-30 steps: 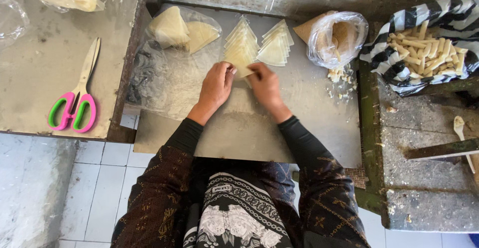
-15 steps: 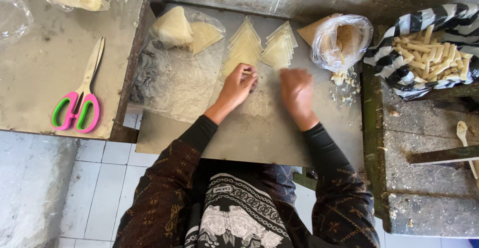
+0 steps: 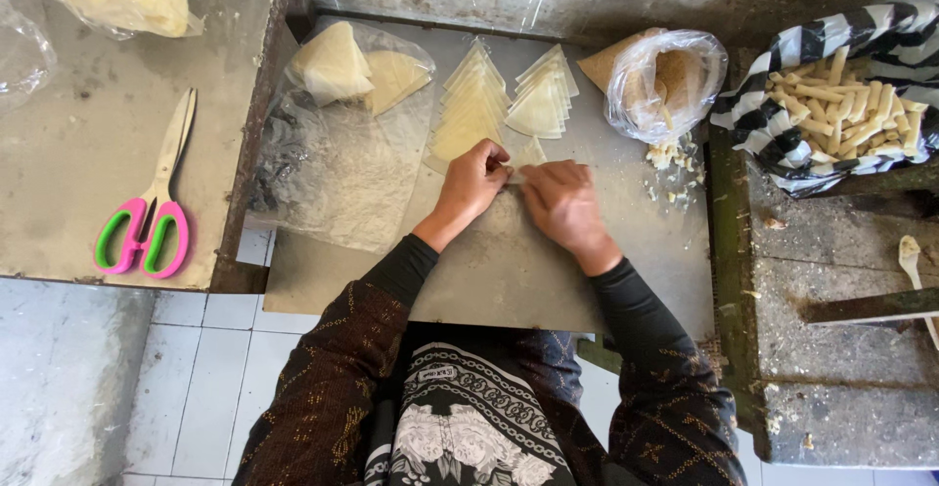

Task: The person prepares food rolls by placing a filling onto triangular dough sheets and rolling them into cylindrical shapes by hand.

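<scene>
On grey board point(image 3: 489, 271) | left hand point(image 3: 474, 181), right hand point(image 3: 559, 202) pinch pale wrapper point(image 3: 529, 154) | clear bag point(image 3: 665, 80) right

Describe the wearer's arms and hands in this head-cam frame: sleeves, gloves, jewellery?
Both hands are bare: no gloves, and no rings or watch visible on the left hand or right hand. Each arm has a tight black inner sleeve reaching the wrist. Over it sits a looser dark brown outer sleeve with a fine, lighter printed pattern, ending mid-forearm.
</scene>
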